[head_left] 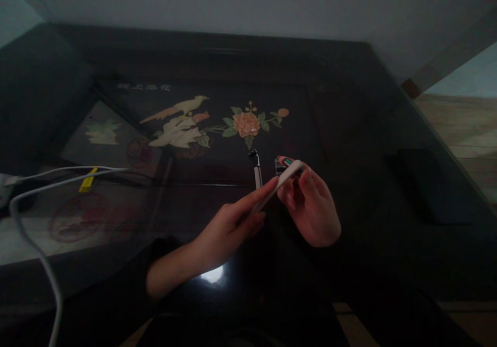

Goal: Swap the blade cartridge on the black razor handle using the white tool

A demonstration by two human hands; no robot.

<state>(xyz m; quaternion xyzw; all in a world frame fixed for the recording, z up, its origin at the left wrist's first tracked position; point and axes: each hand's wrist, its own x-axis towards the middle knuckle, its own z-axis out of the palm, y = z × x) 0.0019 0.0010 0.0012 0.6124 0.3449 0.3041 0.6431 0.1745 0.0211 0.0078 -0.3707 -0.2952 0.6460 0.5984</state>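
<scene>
A thin white cable loops across the far left of the dark, glossy bench, near a small yellow tag. Further right, the lacquered top carries an inlaid pale bird and a pink flower. The left hand pinches the lower end of a slim, flat, pale stick, fingers closed around it. A short white pen-like piece lies on the bench just behind. The right hand grips the stick's upper end beside a small dark object with a green spot. A flat black rectangle lies well apart at right.
</scene>
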